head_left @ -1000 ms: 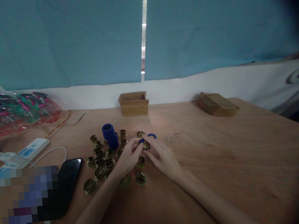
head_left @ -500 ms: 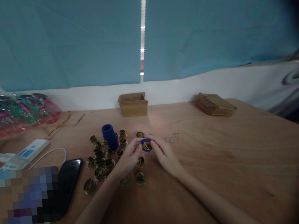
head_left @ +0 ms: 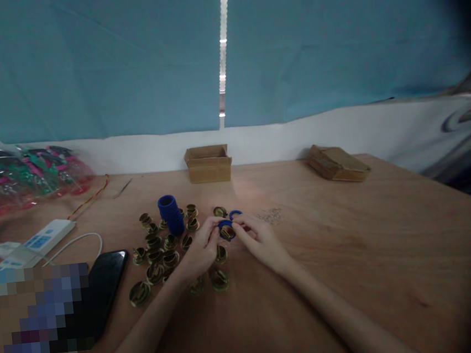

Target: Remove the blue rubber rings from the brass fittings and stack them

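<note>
My left hand (head_left: pixel 203 250) pinches the left side of a blue ring (head_left: pixel 224 222), thumb and fingers closed on it. On the other side, the fingertips of my right hand (head_left: pixel 262 244) grip the same ring. A gold-coloured metal piece (head_left: pixel 226 233) shows inside the ring; whether it is fixed to it I cannot tell. Just beyond my fingers a second blue ring (head_left: pixel 236 213) lies on the table, partly hidden by my right hand. To the left stands a leaning stack of blue rings (head_left: pixel 171 216), with several round gold-coloured metal parts (head_left: pixel 170 258) around it.
Small clear bits (head_left: pixel 270 216) lie scattered right of my hands. An open cardboard box (head_left: pixel 209 172) stands at the back, another cardboard box (head_left: pixel 337 164) further right. At left are a black phone (head_left: pixel 109 283), a white power strip (head_left: pixel 44 239) and plastic-wrapped goods (head_left: pixel 31 176).
The held ring has tilted and sits slightly further left, with both hands still on it. More of the second blue ring shows behind my fingers. The whole view has shifted slightly.
</note>
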`<state>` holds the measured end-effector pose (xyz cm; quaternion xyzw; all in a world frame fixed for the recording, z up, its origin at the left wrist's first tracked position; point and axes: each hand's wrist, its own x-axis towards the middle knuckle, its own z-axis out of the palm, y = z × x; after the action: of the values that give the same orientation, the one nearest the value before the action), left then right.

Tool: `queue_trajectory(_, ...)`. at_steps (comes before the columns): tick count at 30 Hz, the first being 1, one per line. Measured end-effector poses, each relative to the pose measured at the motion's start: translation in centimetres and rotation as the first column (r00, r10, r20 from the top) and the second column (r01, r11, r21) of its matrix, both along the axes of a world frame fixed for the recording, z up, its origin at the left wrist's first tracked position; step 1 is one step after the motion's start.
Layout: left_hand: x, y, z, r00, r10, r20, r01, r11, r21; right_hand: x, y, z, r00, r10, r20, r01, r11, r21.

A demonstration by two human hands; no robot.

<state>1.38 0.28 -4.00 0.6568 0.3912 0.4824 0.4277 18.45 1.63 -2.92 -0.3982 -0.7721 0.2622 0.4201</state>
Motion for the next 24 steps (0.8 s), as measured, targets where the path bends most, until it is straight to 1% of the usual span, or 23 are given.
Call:
queue_trajectory(3,0.0,0.06,-0.2,1.0,0.002,-0.028,-0.001,0.999,0.036,0.2,0.04,0.18,0.999,0.017,0.043,-0.018,0.999,0.031)
queue_trajectory(7,0.17,0.16,-0.57,0.999,-0.03,0.045,0.03,1.0,-0.006,0.28,0.12,0.23,0.997,0.011,0.075,-0.015,0.998,0.055)
queue_trajectory(10,0.35,0.13,-0.63,0.993,-0.05,0.109,0.056,0.997,-0.046,0.25,0.15,0.17,0.997,-0.003,0.077,0.0,0.999,0.032)
queue_trajectory(13,0.47,0.02,-0.5,0.989,-0.061,0.138,0.072,0.995,-0.075,0.21,0.16,0.09,0.999,-0.007,0.044,0.009,1.0,-0.026)
queue_trajectory(16,0.5,-0.05,-0.33,0.989,-0.064,0.134,0.076,0.993,-0.088,0.16,0.26,-0.05,1.0,-0.018,0.014,0.019,0.997,-0.076)
queue_trajectory(21,0.35,0.1,0.0,0.998,-0.04,0.058,0.041,0.999,-0.027,0.08,0.55,-0.36,0.999,-0.031,-0.019,0.03,0.998,-0.06)
queue_trajectory(24,0.21,0.18,0.21,0.993,-0.095,0.065,0.098,0.994,-0.052,0.03,0.58,-0.34,0.998,-0.049,-0.034,0.047,0.997,-0.067)
